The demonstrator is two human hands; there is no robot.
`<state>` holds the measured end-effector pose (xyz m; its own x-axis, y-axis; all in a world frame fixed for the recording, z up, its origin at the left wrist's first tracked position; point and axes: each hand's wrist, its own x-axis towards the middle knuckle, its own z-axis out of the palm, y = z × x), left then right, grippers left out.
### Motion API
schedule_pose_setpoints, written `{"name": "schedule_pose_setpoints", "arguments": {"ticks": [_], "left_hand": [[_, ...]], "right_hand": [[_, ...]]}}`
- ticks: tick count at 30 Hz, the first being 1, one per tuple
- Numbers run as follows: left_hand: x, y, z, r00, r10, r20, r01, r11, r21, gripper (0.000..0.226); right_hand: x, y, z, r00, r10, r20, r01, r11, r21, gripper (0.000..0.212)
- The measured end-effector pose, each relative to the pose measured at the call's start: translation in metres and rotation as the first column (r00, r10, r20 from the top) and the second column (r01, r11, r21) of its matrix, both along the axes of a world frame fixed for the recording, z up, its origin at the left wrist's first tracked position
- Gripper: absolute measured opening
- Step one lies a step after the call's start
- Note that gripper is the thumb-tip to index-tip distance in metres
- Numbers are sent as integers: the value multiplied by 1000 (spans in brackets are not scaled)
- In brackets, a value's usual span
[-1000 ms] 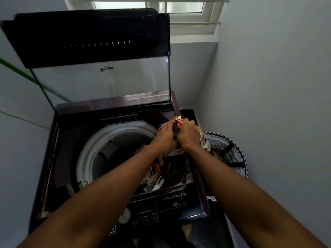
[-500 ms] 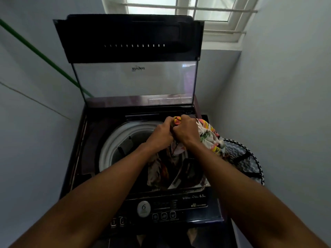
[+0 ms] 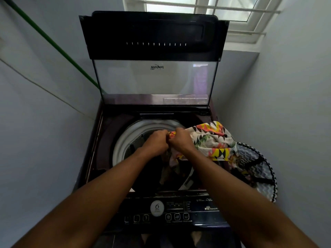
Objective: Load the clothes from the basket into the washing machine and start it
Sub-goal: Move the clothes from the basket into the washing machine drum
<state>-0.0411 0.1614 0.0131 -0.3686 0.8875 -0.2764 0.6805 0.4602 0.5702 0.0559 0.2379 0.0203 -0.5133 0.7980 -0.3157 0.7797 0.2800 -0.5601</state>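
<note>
Head view, left to right: a green pipe slants down the left wall toward the washing machine, which stands with its glass lid raised upright against the back wall. Compared with half a second ago the camera has tipped and closed in, so the machine sits more centrally and the window fills more of the top edge.

Over the white drum rim the left hand has its fingers curled tight round one end of the patterned cloth, knuckles touching those of the right hand, which grips the same bunched end just beside it. Both fists have sunk a little lower over the drum opening than before. More of the cloth has come up since then: it now billows in a wide fold across the machine's right edge, its lower part hanging into the drum and its far side trailing toward the basket, which stands on the floor just beside the machine on the right.

The control panel lies below the forearms.
</note>
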Motion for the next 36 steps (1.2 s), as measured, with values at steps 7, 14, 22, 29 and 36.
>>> {"name": "schedule_pose_setpoints", "arguments": {"ticks": [7,14,22,29,36], "left_hand": [[25,19,-1,995,-60,-73,47,985,-169,53],[80,59,7,993,-81,-88,89,992,93,75],[124,101,3,949,-308,-60,313,945,97,84],[132,110,1,914,-366,-174,376,926,24,84],[129,110,6,942,-316,-109,321,947,25,77]], "right_hand": [[25,27,13,990,135,48,-134,991,-22,23],[80,62,10,992,-43,122,-18,888,459,43],[145,85,-5,954,-294,49,295,955,-14,87],[146,93,-10,961,-273,-50,263,953,-150,70],[141,94,-13,959,-276,-58,262,948,-182,50]]}}
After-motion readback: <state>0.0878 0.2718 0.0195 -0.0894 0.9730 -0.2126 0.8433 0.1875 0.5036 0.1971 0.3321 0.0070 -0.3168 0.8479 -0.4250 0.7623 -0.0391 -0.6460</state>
